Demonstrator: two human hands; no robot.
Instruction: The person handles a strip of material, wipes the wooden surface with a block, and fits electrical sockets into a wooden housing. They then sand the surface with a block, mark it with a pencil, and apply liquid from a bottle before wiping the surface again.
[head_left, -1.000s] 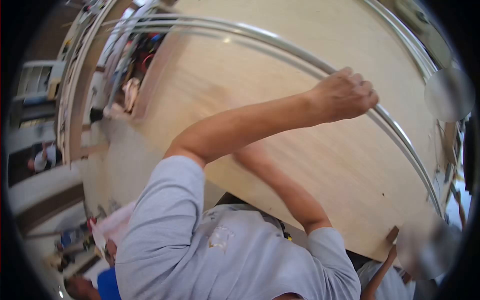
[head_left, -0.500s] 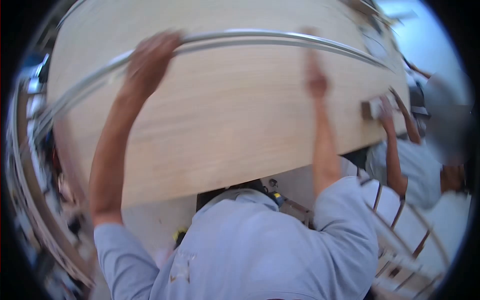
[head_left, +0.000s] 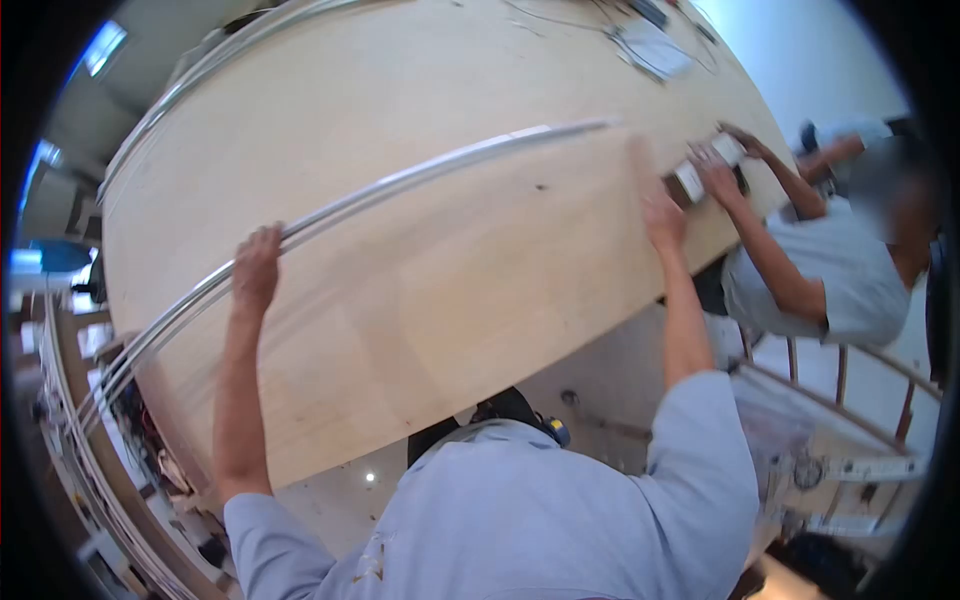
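A long, thin silver metal strip [head_left: 400, 183] runs diagonally across the large pale wooden tabletop [head_left: 430, 300]. My left hand [head_left: 257, 268] is closed over its near part, fingers curled round the edge. Another thin strip lies close beside it at the left. My right hand [head_left: 664, 222] hangs over the table's right part, apart from the metal strip's far end. Its fingers look closed around a blurred, pale brown upright shape [head_left: 641, 160], too smeared to name.
At the right, a co-worker [head_left: 820, 270] has both hands on a brown and white block [head_left: 687, 184]. White papers [head_left: 655, 50] and cables lie at the far edge. More strips [head_left: 190, 82] rest along the far left edge. A wooden ladder-like frame [head_left: 830, 400] stands lower right.
The view has shifted, and the metal strip now slants more. My left hand appears lower and still grips it. My right hand has moved right, away from the strip, near the co-worker's block.
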